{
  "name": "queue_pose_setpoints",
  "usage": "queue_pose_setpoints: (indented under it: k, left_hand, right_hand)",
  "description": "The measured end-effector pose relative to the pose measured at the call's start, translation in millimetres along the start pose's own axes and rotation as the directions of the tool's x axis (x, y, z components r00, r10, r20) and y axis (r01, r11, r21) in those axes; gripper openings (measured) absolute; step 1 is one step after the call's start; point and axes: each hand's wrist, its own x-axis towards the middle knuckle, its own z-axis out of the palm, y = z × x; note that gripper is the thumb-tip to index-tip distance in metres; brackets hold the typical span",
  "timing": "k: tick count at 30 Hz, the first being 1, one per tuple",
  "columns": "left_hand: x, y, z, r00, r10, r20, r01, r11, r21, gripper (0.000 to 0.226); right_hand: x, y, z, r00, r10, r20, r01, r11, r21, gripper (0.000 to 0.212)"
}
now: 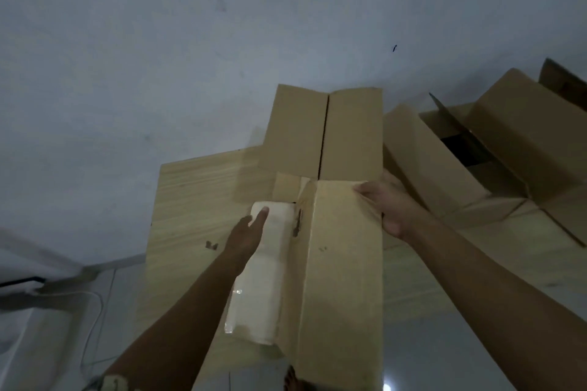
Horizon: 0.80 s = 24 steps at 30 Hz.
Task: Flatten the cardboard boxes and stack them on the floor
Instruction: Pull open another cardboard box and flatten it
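Grey-white wall fills the top half, scuffed with a few dark marks; below it a pale wood-grain tabletop butts against the wall, with glossy floor tiles lower right and a white cable trailing on the floor lower left.

Main cardboard box sits centre, long brown panel facing up, running from the bottom edge toward the wall. Two end flaps stand open at its far end, side by side with a dark slit between them. White taped panel on the box's left side, glossy tape glinting near its lower end.

Left hand lies on the white panel's far end, fingers extended and close together, pressing flat, not wrapped around anything. Right hand grips the box's far right corner, thumb over the top panel, fingers curled round the edge where the right flap hinges. Both forearms bare.

More cardboard boxes lie to the right on the table, well apart from the left hand, just beside the right one: opened up, flaps splayed, a dark opening showing inside. Whether they are fully flat cannot be told. Bare toes peek out at the bottom edge by the box's near end.
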Motion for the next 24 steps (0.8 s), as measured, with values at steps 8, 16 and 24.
queue_pose_setpoints:
  k: [8, 16, 24]
  left_hand:
    - [-1.7, -38.6, 31.0, 0.950, -0.194, 0.243, 0.271, 0.899, -0.343, 0.108]
    - [-6.6, -40.7, -23.9, 0.933, 0.014, -0.359, -0.065, 0.989, -0.130, 0.057]
    - [-5.6, -52.3, -76.5, 0.890, 0.094, -0.447, -0.144, 0.987, -0.078, 0.046]
  right_hand:
    - [-8.5, -29.0, -21.4, 0.962, -0.001, 0.275, -0.050, 0.983, 0.176, 0.049]
    - [13.7, -33.8, -19.1, 0.991, -0.024, 0.128, 0.022, 0.999, 0.023, 0.032]
    - [59.7, 15.8, -2.6, 0.978, -0.193, -0.079, 0.132, 0.869, -0.477, 0.031]
